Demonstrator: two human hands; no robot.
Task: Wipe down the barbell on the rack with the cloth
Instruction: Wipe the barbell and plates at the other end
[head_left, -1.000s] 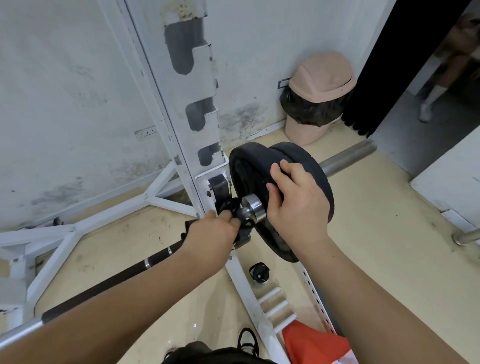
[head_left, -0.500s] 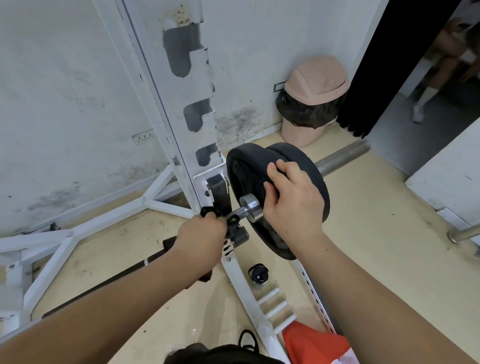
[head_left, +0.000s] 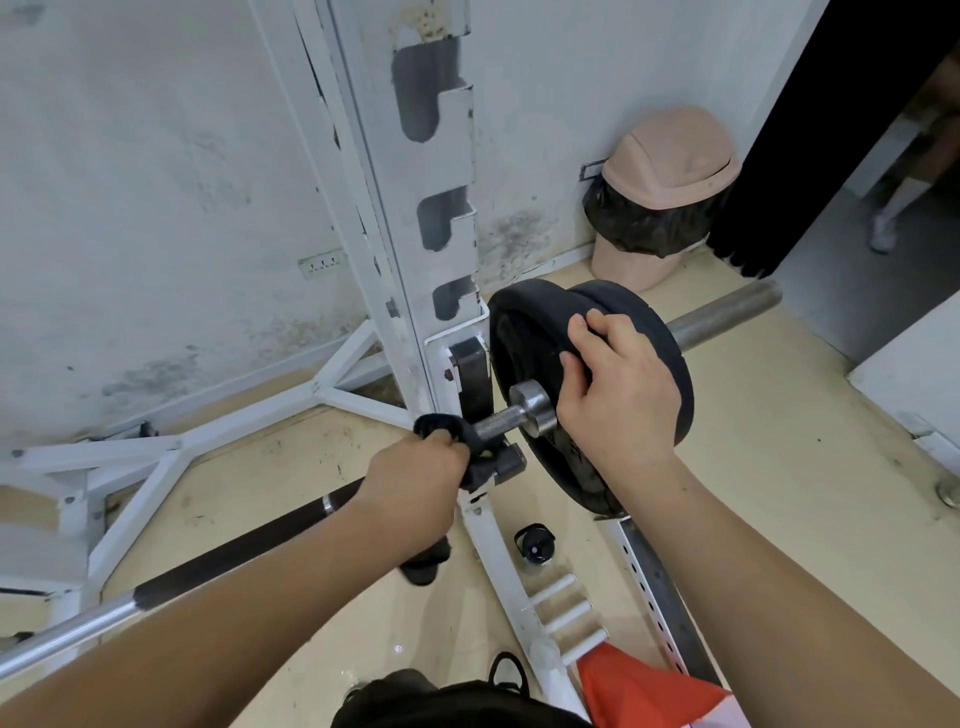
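The barbell lies across the white rack, running from lower left to upper right. Its bare steel sleeve end sticks out beyond two black weight plates. My left hand is closed around the bar just left of the rack hook, with a black cloth bunched under its fingers. A short stretch of bare shaft shows between the cloth and the steel collar. My right hand grips the rim of the inner plate, fingers hooked over its top edge.
A pink swing-lid bin stands against the wall behind the plates. On the floor by the rack base lies a small black bottle; an orange-red item and a black bag are at my feet. A person's leg shows in the doorway.
My left hand with the cloth has slid along the bar away from the collar, uncovering more bare shaft. My right hand has stayed on the plate rim.
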